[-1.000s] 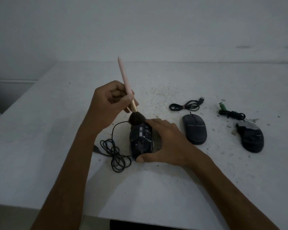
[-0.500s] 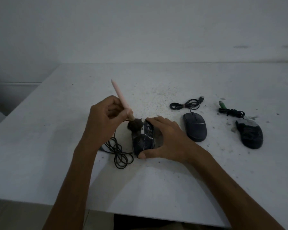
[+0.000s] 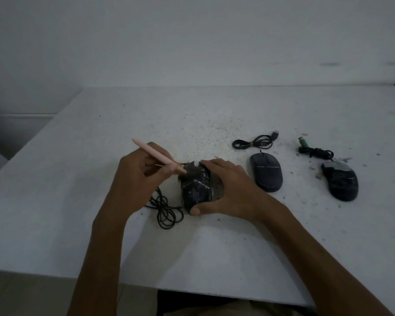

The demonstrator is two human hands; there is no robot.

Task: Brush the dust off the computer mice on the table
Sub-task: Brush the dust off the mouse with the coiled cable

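While your right hand (image 3: 224, 190) clamps the mouse (image 3: 195, 190), your left hand (image 3: 141, 176) pinches the brush (image 3: 160, 158), bristles touching its front.

no text, label, brand or number can be read anywhere.

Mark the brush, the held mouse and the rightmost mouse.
brush (image 3: 150, 150): head view, pink handle.
held mouse (image 3: 195, 190): head view, top shell.
rightmost mouse (image 3: 341, 183): head view, top shell.
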